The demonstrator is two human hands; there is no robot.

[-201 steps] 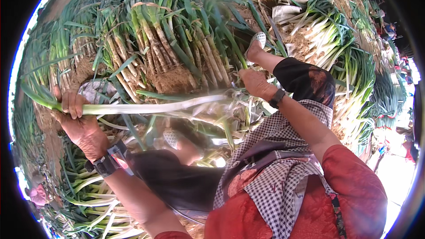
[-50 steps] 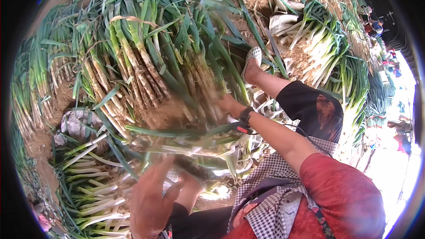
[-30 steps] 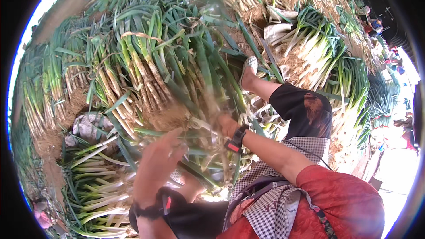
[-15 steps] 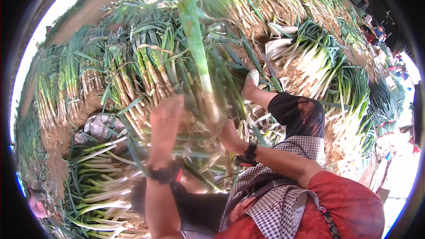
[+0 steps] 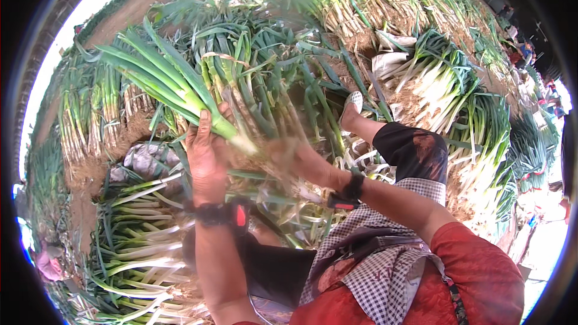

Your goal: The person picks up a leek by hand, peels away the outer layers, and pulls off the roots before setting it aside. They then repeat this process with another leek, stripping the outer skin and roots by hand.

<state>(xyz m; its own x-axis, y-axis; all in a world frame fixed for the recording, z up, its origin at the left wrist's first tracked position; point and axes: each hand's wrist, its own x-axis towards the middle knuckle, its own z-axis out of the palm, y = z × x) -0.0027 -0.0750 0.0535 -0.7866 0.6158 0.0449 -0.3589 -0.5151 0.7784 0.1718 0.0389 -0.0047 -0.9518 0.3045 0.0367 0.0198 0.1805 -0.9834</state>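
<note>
My left hand (image 5: pixel 208 153) is closed around the stalk of a large green onion (image 5: pixel 174 78). Its green leaves fan out toward the upper left, and its pale lower stalk points toward my right hand (image 5: pixel 301 159). That hand is smeared by motion beside the root end; whether its fingers grip anything does not show. Beyond my hands stands a cluster of untrimmed green onions (image 5: pixel 241 84) with brown, soil-stained stalks. At lower left, a pile of cleaned green onions (image 5: pixel 141 253) lies with white stalks to the right.
More cleaned green onions (image 5: pixel 433 96) lie in rows at right, and soil-covered bundles (image 5: pixel 102 114) stand at left. Loose leaves and peelings (image 5: pixel 283 204) litter the space between my legs. A pale sack (image 5: pixel 150 159) sits at left, another sack (image 5: pixel 391 60) at upper right.
The green onion has swung from upright to leaning toward the upper left. My left hand, apart from it before, now holds its stalk. My right hand has moved slightly up from its root end.
</note>
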